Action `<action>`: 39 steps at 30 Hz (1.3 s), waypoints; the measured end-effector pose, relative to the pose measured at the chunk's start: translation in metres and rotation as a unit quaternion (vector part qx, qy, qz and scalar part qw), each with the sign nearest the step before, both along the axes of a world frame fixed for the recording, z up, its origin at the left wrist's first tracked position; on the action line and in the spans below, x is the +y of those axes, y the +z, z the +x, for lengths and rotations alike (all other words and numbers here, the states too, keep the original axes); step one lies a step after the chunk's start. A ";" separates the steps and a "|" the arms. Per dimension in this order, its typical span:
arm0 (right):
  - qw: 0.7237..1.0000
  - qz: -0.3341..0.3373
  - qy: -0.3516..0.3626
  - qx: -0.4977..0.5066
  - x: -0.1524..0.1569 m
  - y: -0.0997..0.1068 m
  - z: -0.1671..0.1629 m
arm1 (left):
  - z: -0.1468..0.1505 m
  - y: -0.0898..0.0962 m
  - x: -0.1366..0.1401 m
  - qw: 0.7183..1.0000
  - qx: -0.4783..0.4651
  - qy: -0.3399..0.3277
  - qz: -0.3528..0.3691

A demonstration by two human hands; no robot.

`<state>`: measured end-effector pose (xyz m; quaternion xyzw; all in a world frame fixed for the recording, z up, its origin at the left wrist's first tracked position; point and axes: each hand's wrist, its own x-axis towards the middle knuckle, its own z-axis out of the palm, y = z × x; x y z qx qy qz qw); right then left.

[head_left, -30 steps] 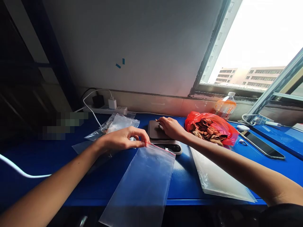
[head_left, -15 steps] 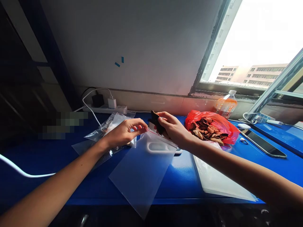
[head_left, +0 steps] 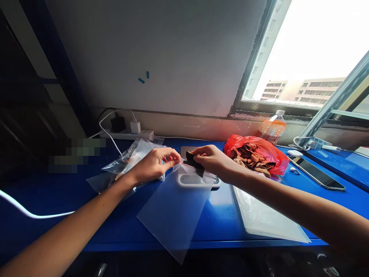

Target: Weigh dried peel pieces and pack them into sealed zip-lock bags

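Observation:
My left hand (head_left: 165,163) is closed in a pinch on the upper edge of a clear zip-lock bag (head_left: 173,215), which hangs past the front of the blue table. Dark dried peel pieces (head_left: 193,162) are in the fingers of my right hand (head_left: 211,163), at the bag's red-lined mouth. Their lower part shows through the film, inside the bag. Behind the bag, a white device with an oval panel (head_left: 190,180) is partly hidden. To the right of my right hand, a red plastic bag (head_left: 278,156) holds many dried brown pieces (head_left: 252,157).
Filled clear bags (head_left: 131,154) lie left of my left hand. A stack of flat clear bags (head_left: 268,219) rests under my right forearm. Farther right are a phone (head_left: 319,175) and an orange drink bottle (head_left: 272,129). A power strip (head_left: 144,134) with chargers runs along the wall.
My right hand has lowered the dark peel pieces from above the bag's edge into its mouth. The left hand keeps its pinch on the bag. The view has shifted slightly.

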<state>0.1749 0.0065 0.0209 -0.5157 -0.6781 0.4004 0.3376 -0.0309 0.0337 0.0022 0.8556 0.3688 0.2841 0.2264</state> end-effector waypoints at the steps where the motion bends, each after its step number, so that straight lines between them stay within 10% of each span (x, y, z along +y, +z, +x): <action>1: 1.000 0.014 -0.012 -0.012 0.003 0.000 0.003 | 0.000 0.001 0.000 1.000 0.002 -0.003 -0.001; 13: 0.917 0.287 0.098 -0.258 -0.001 0.021 0.003 | 0.009 0.002 -0.008 0.998 0.057 0.001 0.006; 24: 0.936 0.101 0.228 -0.248 0.009 0.022 0.015 | 0.011 0.003 -0.011 0.999 0.005 0.040 -0.021; 32: 0.980 0.126 0.037 -0.150 0.012 0.011 0.000 | 0.012 0.000 -0.011 0.996 -0.069 0.048 -0.036; 39: 0.988 0.124 0.028 -0.089 0.009 0.011 -0.007 | 0.009 -0.001 -0.007 0.993 -0.085 0.054 -0.054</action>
